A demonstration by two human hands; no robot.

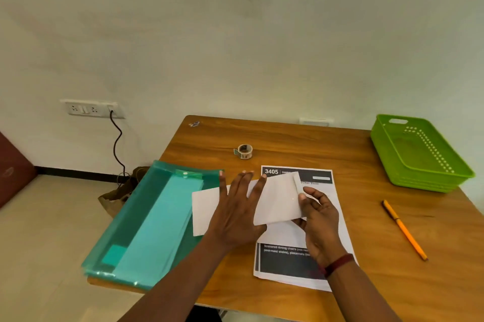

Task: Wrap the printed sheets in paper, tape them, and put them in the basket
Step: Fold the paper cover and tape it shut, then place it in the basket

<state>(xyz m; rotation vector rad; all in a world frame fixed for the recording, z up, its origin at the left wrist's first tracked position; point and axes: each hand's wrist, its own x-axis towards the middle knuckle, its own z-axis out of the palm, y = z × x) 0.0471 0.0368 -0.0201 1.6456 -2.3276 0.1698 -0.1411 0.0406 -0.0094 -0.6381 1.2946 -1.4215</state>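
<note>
Half-folded paper (277, 198) over the printed sheets (288, 261), near the table's (288, 138) front edge

The left hand (235, 214) pins it with spread fingers (246, 181); the right hand (320, 219) pinches the raised flap — released untaped, it may spring open.

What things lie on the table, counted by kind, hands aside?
Tape roll: 1
Pen: 1
Basket: 1
Folder: 1
Printed sheets, one pile: 1
Plain paper: 1
Small object, far corner: 1
Total: 7
</note>
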